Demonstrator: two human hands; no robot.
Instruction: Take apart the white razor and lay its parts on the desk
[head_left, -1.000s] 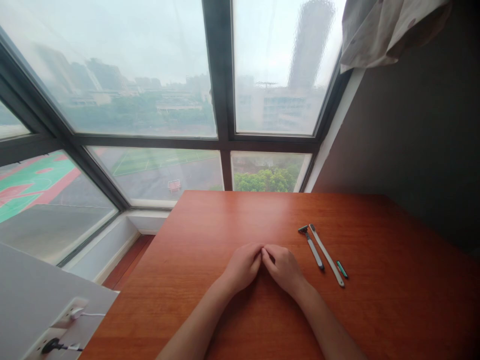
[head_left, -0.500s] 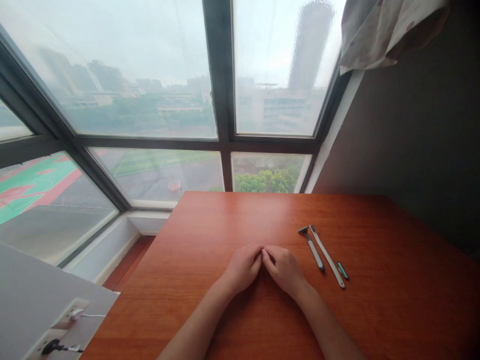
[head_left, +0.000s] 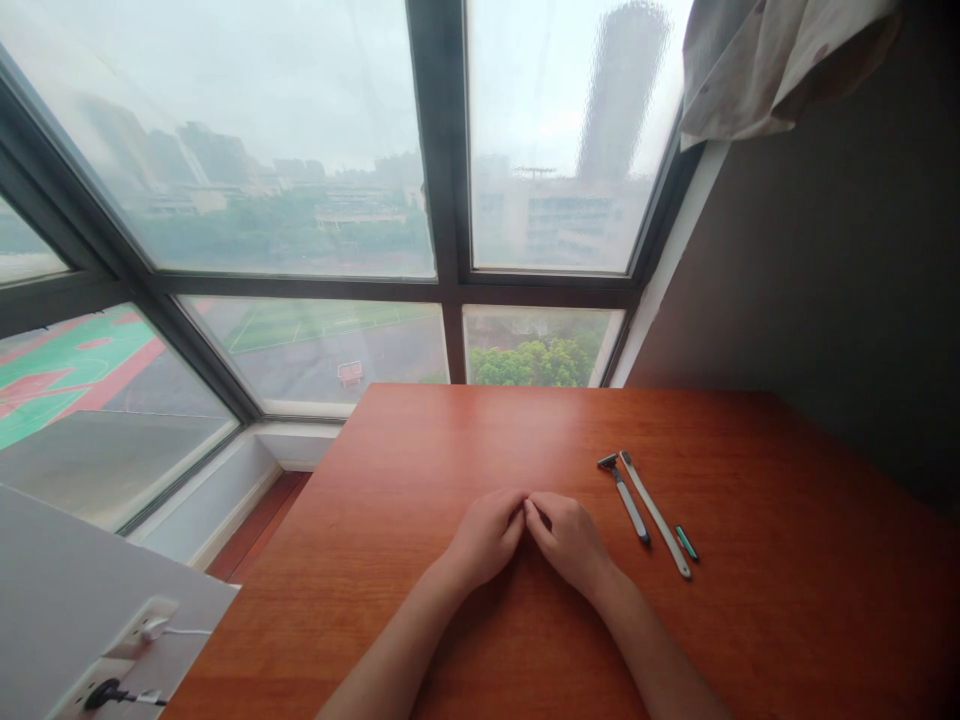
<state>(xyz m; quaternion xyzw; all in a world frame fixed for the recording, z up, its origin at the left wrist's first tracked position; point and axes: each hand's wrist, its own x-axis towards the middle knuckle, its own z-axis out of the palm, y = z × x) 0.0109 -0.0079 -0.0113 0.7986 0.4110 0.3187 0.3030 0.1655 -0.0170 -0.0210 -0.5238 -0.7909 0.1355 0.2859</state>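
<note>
My left hand [head_left: 489, 538] and my right hand [head_left: 568, 538] rest on the brown wooden table [head_left: 360, 570], meeting at the fingertips and thumbs. Both have curled, closed fingers, and nothing shows in either of them. Right of my right hand lies a grey-handled razor [head_left: 631, 510], its dark head toward the window. A pale toothbrush [head_left: 657, 520] lies slantwise alongside it, its dark bristled end at the top near the razor head. Close to the toothbrush's lower end is a small green and black razor cartridge [head_left: 685, 542].
Large dark-framed windows [head_left: 450, 290] stand behind the table's far edge. A dark wall [head_left: 810, 270] borders the right side, with a pale curtain [head_left: 772, 70] hanging above. At lower left, plugs and cords sit in wall sockets [head_left: 142, 630] beside the table's edge.
</note>
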